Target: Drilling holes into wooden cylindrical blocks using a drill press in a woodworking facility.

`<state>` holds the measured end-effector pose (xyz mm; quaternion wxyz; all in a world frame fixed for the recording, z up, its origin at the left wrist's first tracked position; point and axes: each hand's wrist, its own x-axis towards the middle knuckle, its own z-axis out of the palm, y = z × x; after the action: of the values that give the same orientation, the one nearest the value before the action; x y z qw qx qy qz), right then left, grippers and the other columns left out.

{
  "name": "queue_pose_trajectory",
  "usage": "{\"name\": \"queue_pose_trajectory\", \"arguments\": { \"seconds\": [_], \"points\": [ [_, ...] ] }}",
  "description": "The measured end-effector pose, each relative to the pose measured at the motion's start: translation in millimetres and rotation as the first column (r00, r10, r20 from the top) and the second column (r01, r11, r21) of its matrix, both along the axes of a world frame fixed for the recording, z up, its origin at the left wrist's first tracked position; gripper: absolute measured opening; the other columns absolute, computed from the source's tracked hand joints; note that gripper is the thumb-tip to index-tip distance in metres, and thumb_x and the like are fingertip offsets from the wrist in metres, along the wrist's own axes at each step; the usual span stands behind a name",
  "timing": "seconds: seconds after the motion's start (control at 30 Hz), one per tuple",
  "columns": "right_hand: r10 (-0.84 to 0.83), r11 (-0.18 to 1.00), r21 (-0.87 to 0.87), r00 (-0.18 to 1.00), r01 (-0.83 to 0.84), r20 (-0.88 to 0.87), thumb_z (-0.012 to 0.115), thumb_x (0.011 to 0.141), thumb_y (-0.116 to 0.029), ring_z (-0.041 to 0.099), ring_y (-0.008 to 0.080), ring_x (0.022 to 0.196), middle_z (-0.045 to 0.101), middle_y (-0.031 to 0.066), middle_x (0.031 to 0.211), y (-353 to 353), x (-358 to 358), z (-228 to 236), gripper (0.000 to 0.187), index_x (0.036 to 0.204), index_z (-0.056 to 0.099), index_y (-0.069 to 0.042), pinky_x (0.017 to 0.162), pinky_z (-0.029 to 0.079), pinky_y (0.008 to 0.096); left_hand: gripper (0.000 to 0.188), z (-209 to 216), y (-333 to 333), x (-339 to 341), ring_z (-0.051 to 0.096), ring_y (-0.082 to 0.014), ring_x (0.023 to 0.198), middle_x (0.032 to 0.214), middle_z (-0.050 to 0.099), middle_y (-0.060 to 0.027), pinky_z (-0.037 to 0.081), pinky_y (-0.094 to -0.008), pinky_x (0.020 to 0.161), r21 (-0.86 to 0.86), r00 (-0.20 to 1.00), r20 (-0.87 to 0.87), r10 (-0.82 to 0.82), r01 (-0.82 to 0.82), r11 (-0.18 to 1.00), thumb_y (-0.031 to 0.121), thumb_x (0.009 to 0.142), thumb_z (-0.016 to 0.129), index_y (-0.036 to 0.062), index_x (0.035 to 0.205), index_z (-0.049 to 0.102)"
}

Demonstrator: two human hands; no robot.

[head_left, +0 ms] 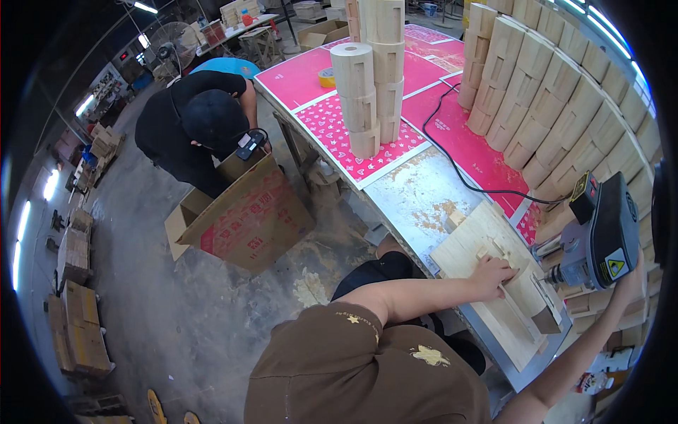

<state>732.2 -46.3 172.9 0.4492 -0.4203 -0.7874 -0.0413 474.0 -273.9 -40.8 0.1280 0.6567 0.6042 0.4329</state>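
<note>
My right hand [628, 281] grips the handle of a grey and black corded power drill [592, 240]; part of the hand is hidden behind the tool. The drill's chuck points left, and its thin bit reaches the side of a pale wooden block [534, 297]. That block lies on a flat wooden board [487, 311] fitted with small wooden strips. My left hand [492, 277] is closed with bent fingers against the near left edge of the block. Its fingertips press on the wood.
Rounded wooden pieces [526, 92] stand in tall stacks along the right, and more stacked cylinders [355, 99] rise mid-table. A black cord [452, 155] crosses the pink-covered table [318, 113]. Yellow tape [327, 78] lies there. At left, another person [191, 127] bends over a cardboard box [247, 219].
</note>
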Motion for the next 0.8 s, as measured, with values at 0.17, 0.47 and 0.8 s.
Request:
{"name": "queue_pose_trajectory", "arguments": {
  "seconds": [0.17,0.47,0.8],
  "points": [
    [0.181,0.973,-0.085,0.932,-0.217,-0.313,0.041,0.098,-0.038,0.051,0.0249,0.112,0.053,0.0161,0.123,-28,-29,-21,0.050,0.131,0.045,0.000,0.093,0.039,0.0321,0.058,15,2,-8,0.049,-0.0194,0.099,0.094,0.054,-0.0022,0.028,-0.0389,0.086,-0.121,0.989,0.145,0.033,-0.015,0.992,0.028,0.051,0.083,0.0132,0.103,0.061],
    [0.109,0.973,-0.230,0.929,-0.027,0.353,0.052,0.090,-0.016,0.050,0.0362,0.092,0.054,0.0188,0.097,-162,-14,-161,0.030,0.113,0.052,0.003,0.080,0.040,0.0401,0.041,11,-8,-21,0.054,-0.0199,0.089,0.085,0.055,-0.0007,0.030,-0.0397,0.080,0.076,0.993,0.081,0.082,-0.089,0.993,0.026,0.055,0.078,0.0131,0.090,0.060],
    [0.054,0.977,-0.211,0.961,0.005,0.272,0.067,0.078,-0.012,0.048,0.0389,0.104,0.056,0.0191,0.103,-224,10,-162,0.035,0.108,0.054,0.000,0.090,0.038,0.0441,0.032,74,-88,-131,0.053,-0.0077,0.061,0.070,0.059,-0.0009,0.044,-0.0239,0.057,-0.457,0.843,0.418,0.338,-0.126,0.881,0.025,0.066,0.081,0.0016,0.076,0.063]
  ]
}}
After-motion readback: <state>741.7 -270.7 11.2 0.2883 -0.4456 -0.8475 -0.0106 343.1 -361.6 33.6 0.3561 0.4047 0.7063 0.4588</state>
